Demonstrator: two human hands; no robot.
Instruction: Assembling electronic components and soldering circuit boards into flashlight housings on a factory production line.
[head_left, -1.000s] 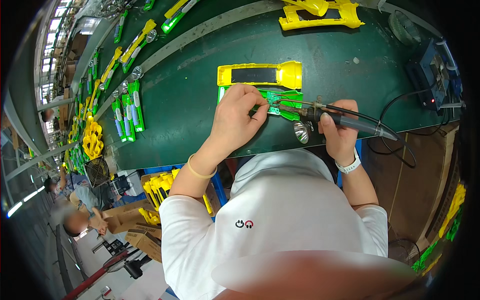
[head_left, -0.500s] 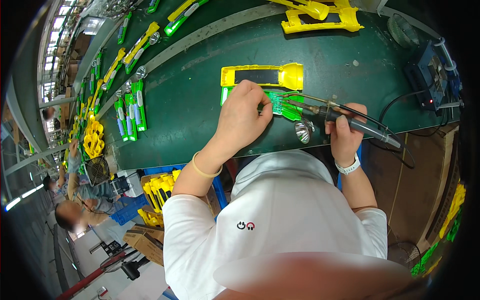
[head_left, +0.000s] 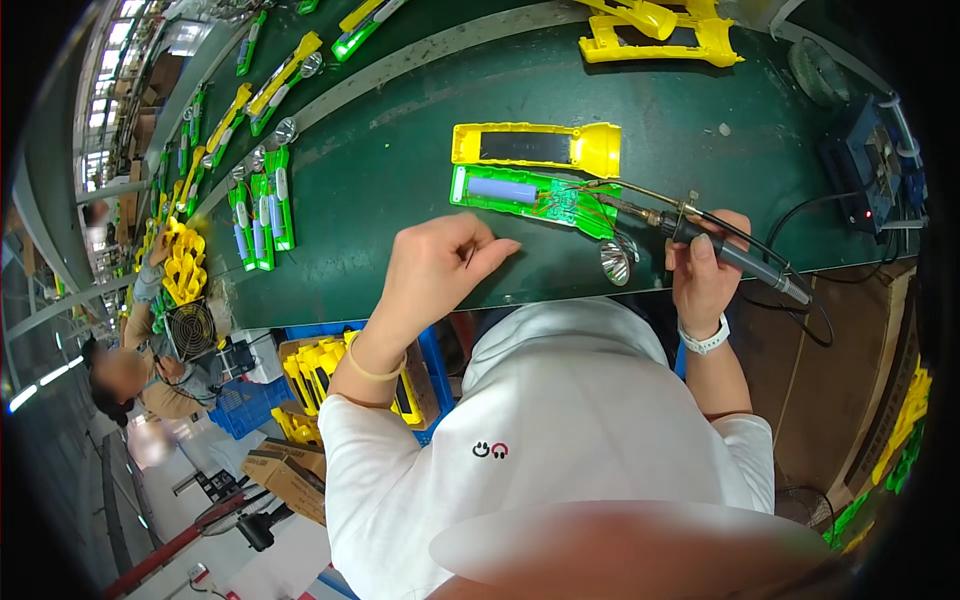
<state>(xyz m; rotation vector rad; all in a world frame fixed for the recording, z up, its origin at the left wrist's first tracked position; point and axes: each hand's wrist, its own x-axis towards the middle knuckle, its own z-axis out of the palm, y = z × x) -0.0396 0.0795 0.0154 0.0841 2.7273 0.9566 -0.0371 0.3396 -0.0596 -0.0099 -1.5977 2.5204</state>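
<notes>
My right hand [head_left: 705,268] grips a soldering iron [head_left: 745,262] with a thin brass tube along it. Its tip reaches the small green circuit board [head_left: 566,203] in the wide end of a bright green flashlight half-shell [head_left: 590,225]. A lilac battery cell [head_left: 503,190] lies in that shell, with thin wires running to the board. At the shell's wide end a round silver reflector [head_left: 614,262] hangs by wires near the table edge. Below the shell, my left hand [head_left: 440,262] hovers apart from it, fingers loosely curled, thumb stretched out. Behind the shell rests a yellow half-shell [head_left: 590,150] with a dark panel.
Several green shells with cells [head_left: 262,225] lie to the left. More yellow shells [head_left: 660,45] sit at the far edge. A blue soldering station [head_left: 850,165] stands at the right, its cable looping near my right hand. A box of yellow parts [head_left: 315,375] is at lower left; a person [head_left: 150,375] works beyond.
My left hand has drawn back from the green shell toward me, uncovering the battery cell and wires. The right hand has shifted slightly, with the iron's tip still at the board.
</notes>
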